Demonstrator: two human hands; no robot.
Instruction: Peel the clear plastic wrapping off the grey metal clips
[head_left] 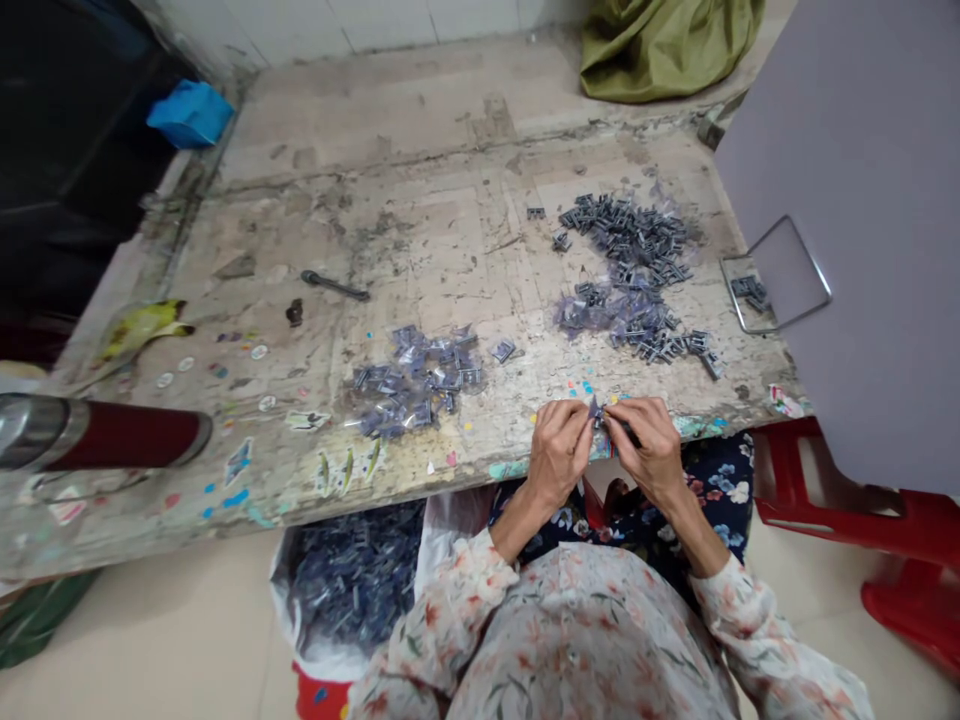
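Note:
At the table's front edge my left hand [559, 450] pinches a small clear plastic bag [595, 408]. My right hand [645, 445] is closed just beside it, fingertips meeting the bag, with a small dark grey plastic part [630, 432] partly hidden under the fingers. Beyond my right hand spreads a heap of loose grey plastic parts [630, 230], with empty-looking clear bags [581, 312] mixed in. Left of my hands lies a pile of small bags with grey parts inside [420, 380]. One bagged part [503, 350] sits apart from that pile.
A white sack [281, 590] of bagged parts stands below the table. On the worn table [420, 240] are a red flask [120, 435], a dark tool [335, 286] and a banana peel [146, 328]. A grey panel with a metal loop [829, 290] borders the right; red stools [847, 525] stand below.

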